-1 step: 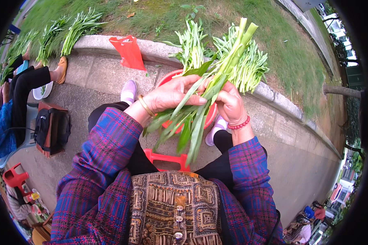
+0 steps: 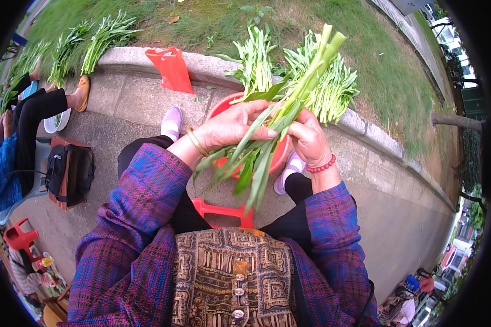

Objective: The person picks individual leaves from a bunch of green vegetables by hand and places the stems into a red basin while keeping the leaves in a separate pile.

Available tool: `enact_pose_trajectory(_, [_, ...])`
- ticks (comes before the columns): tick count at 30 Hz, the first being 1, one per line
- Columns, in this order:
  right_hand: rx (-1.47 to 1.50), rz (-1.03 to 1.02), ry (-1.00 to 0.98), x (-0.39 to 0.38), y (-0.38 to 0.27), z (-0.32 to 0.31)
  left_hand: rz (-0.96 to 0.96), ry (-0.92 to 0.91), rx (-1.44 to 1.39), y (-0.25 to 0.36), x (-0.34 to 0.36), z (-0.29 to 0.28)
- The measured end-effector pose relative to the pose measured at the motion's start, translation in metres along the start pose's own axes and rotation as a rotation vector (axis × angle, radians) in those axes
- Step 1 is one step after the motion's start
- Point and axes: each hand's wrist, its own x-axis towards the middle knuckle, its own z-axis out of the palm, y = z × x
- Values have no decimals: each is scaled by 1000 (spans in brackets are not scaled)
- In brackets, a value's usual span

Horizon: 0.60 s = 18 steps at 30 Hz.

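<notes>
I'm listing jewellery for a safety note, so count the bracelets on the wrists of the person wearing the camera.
2: a gold bangle around the left wrist and a red beaded bracelet around the right wrist. The sleeves may hide more.

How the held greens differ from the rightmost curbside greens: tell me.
The held greens are raised in the left hand and right hand; the curbside greens lie at the curb. The held greens' stem ends point toward the picture's top, the curbside greens' toward its bottom. Both are leafy.
</notes>
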Motion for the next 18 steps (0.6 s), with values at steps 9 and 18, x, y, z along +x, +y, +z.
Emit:
enact_pose_trajectory(9, [74, -87, 12, -9, -20, -12, -32, -50, 237, -12, 6, 4])
enact_pose_trajectory(18, [23, -97, 250, 1, -5, -7, 47, 22, 474, -35, 12, -3])
